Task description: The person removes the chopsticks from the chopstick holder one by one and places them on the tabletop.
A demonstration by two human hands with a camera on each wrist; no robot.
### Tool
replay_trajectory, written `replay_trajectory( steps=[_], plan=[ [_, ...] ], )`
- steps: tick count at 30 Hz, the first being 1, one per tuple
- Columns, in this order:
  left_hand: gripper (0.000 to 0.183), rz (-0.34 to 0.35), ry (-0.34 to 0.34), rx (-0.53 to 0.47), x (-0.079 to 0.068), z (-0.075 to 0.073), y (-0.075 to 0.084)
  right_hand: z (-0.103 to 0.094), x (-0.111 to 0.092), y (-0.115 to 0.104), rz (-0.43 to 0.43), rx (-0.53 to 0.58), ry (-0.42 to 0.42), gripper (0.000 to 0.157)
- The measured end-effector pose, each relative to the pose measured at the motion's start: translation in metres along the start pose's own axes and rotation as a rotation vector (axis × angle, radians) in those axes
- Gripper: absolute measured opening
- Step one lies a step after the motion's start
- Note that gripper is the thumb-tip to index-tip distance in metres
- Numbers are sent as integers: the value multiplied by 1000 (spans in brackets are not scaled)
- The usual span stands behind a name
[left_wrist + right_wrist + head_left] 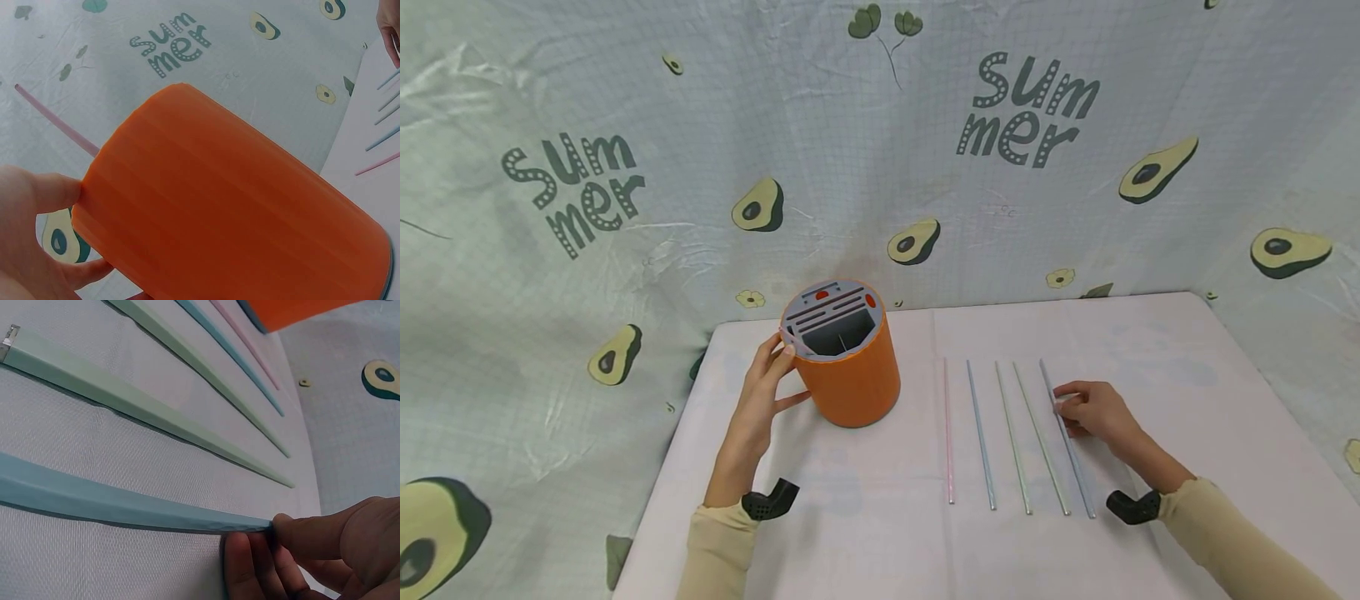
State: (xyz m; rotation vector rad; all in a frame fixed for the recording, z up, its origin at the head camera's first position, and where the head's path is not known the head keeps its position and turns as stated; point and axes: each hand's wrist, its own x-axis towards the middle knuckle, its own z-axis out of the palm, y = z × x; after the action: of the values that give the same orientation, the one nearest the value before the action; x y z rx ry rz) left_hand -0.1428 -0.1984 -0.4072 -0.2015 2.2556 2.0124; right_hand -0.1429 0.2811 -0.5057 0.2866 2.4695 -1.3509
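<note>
An orange cylindrical holder (853, 387) with a grey slotted top (835, 312) stands on the white table. My left hand (762, 392) grips its left side near the rim, fingers at the upper edge. A pink chopstick (56, 120) sticks out past that rim in the left wrist view. My right hand (1093, 412) pinches the rightmost blue chopstick (1071, 458) between thumb and fingers near its far end. To its left lie two green chopsticks (1041, 437) (1013, 437), a blue chopstick (981, 433) and a pink chopstick (949, 433), side by side and spaced apart.
The table (880, 533) is covered in white cloth with a crease down its middle. Behind it hangs a pale curtain (820, 108) printed with avocados and lettering, close to the back of the holder. Dark wrist cameras (771, 500) sit on both forearms.
</note>
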Motion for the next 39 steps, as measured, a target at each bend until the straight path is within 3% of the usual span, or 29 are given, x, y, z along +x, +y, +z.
replay_trajectory(
  steps=[15,31,35,39],
  plan=[
    [69,-13,4,9,-1,1,-2,7,-2,2,-49,-41,55,30],
    [68,-6,1,5,0,1,-1,-3,-2,-4,-4,-49,11,35],
    [68,-4,-1,3,0,0,-1,-7,-5,-11,-45,-75,23,36],
    [69,-4,4,0,0,0,0,-6,-6,-21,-154,-70,23,36]
  ],
)
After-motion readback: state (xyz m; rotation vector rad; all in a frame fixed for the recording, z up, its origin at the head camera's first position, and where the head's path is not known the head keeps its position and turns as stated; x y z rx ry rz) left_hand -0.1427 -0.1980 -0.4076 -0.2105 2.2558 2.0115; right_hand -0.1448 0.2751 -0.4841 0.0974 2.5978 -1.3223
